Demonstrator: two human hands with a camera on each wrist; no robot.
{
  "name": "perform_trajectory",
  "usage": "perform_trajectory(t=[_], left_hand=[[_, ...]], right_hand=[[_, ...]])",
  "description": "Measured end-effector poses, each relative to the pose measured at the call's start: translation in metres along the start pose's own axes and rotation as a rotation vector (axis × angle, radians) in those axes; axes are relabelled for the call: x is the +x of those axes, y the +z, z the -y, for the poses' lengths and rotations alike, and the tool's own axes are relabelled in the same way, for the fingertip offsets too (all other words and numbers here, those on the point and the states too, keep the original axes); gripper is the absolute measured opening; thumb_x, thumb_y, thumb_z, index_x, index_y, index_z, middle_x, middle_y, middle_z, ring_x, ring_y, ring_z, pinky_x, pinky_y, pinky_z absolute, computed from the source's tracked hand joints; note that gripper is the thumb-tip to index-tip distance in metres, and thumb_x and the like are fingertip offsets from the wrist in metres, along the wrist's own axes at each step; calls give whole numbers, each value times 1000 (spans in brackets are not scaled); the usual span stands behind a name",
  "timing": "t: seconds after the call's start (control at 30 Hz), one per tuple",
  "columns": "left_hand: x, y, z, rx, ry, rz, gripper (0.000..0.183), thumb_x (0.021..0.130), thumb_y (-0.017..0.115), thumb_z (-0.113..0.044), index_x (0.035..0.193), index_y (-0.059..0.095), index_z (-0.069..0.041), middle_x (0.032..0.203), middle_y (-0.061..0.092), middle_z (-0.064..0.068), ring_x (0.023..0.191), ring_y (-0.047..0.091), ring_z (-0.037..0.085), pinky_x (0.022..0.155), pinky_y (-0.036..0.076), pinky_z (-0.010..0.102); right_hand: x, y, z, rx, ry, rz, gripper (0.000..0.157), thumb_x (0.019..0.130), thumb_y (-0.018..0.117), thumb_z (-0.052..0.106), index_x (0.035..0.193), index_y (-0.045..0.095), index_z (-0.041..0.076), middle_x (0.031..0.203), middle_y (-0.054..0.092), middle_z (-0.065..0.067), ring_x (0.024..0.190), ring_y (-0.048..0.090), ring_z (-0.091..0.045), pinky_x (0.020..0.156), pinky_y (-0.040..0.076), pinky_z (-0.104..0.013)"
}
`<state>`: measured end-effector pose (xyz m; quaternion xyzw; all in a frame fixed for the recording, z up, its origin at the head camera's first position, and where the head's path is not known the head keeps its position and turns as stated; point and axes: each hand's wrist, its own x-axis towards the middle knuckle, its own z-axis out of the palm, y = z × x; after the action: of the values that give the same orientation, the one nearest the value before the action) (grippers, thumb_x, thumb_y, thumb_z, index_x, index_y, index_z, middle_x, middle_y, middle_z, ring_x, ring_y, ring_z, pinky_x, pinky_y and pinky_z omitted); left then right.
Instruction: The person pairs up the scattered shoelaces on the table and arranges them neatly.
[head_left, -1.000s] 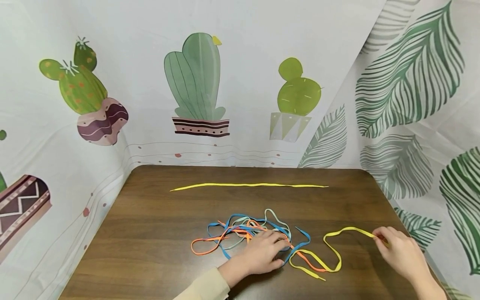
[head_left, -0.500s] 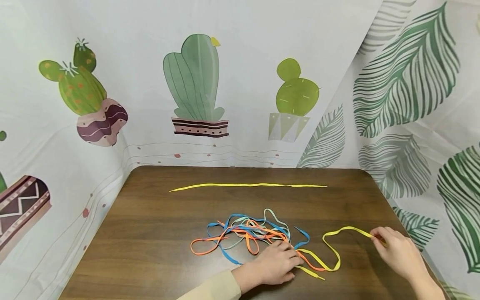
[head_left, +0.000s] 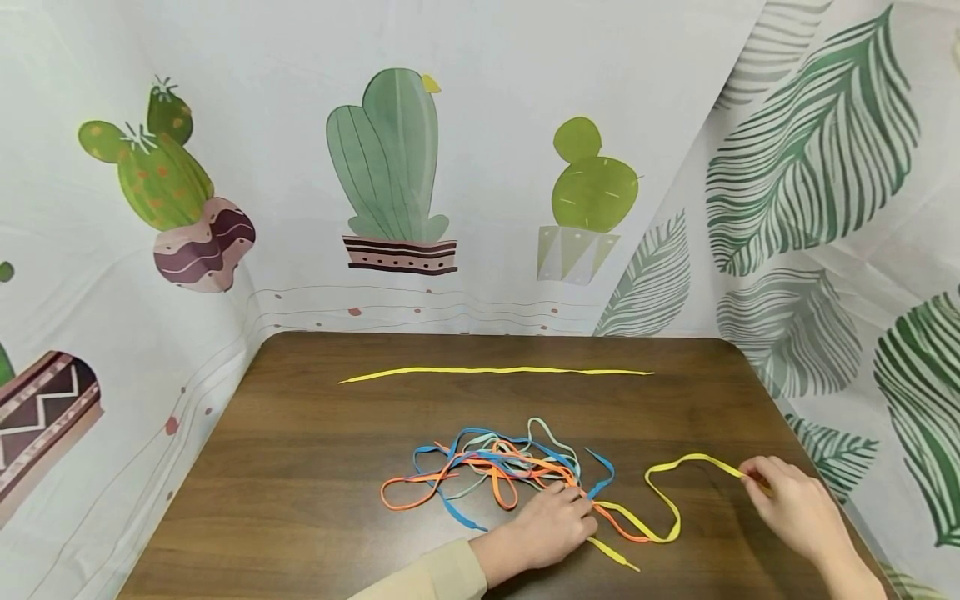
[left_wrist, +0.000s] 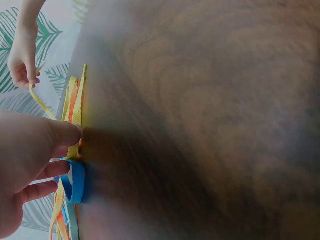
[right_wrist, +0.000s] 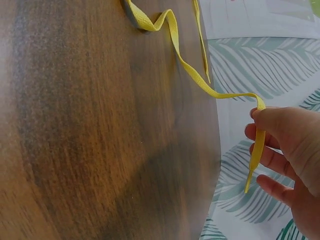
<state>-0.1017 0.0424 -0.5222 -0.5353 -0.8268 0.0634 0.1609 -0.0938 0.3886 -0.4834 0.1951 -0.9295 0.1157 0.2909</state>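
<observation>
At the right, my right hand (head_left: 798,508) pinches one end of a yellow shoelace (head_left: 701,456) between thumb and fingers. The right wrist view shows the tip of this shoelace (right_wrist: 256,150) hanging below the thumb. My left hand (head_left: 555,521) is at the near right side of a tangle, where its thumb and forefinger pinch the yellow shoelace (left_wrist: 77,107) near its other end. Orange (head_left: 405,507), blue (head_left: 459,516) and pale green (head_left: 553,435) shoelaces make up the tangle. A blue loop (left_wrist: 77,185) lies by the left fingers. The left hand hides part of the laces.
Another yellow shoelace (head_left: 480,370) lies nearly straight across the back of the brown wooden table (head_left: 300,433). A white cloth (head_left: 495,50) printed with cacti and leaves hangs behind and beside the table.
My left hand has moved right and toward me from over the tangle to the yellow shoelace. The lace's near end has shifted slightly toward me. The right hand stays nearly still.
</observation>
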Motion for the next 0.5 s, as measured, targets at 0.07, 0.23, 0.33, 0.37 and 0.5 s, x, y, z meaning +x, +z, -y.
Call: perform_trajectory(t=[0.07, 0.23, 0.33, 0.37, 0.5], left_hand=[[-1, 0, 0, -2, -7, 12, 11, 91, 52, -30, 89, 63, -32, 103, 61, -11, 99, 54, 9, 73, 40, 23], [-3, 1, 0, -8, -5, 22, 9, 91, 53, -29, 91, 62, -31, 106, 61, -11, 101, 54, 10, 74, 41, 23], [-5, 0, 1, -3, -4, -28, 8, 91, 53, -28, 89, 60, -29, 98, 61, -12, 94, 54, 8, 71, 39, 22], [-7, -1, 1, -2, -7, -43, 7, 90, 53, -27, 89, 60, -29, 96, 61, -13, 92, 54, 8, 70, 38, 22], [-12, -10, 6, -10, -33, -104, 5, 89, 54, -25, 89, 59, -27, 90, 61, -14, 87, 55, 6, 69, 39, 22]], right_hand=[[0, 0, 0, 7, -1, -6, 11, 73, 64, 6, 74, 59, 15, 65, 54, 6, 51, 39, -1, 41, 29, -22], [0, 1, -1, 12, -4, -16, 10, 72, 63, 6, 74, 59, 15, 65, 55, 6, 52, 44, -4, 42, 32, -22], [0, 1, -1, 0, 10, -17, 16, 66, 67, 2, 74, 60, 14, 66, 56, 5, 52, 48, -7, 42, 34, -23], [1, 0, -1, -4, 18, -16, 19, 64, 68, 0, 74, 60, 14, 66, 57, 5, 52, 49, -8, 42, 34, -23], [1, -3, -3, -14, 47, -14, 26, 59, 70, -4, 74, 60, 14, 65, 56, 5, 51, 49, -8, 41, 34, -25]])
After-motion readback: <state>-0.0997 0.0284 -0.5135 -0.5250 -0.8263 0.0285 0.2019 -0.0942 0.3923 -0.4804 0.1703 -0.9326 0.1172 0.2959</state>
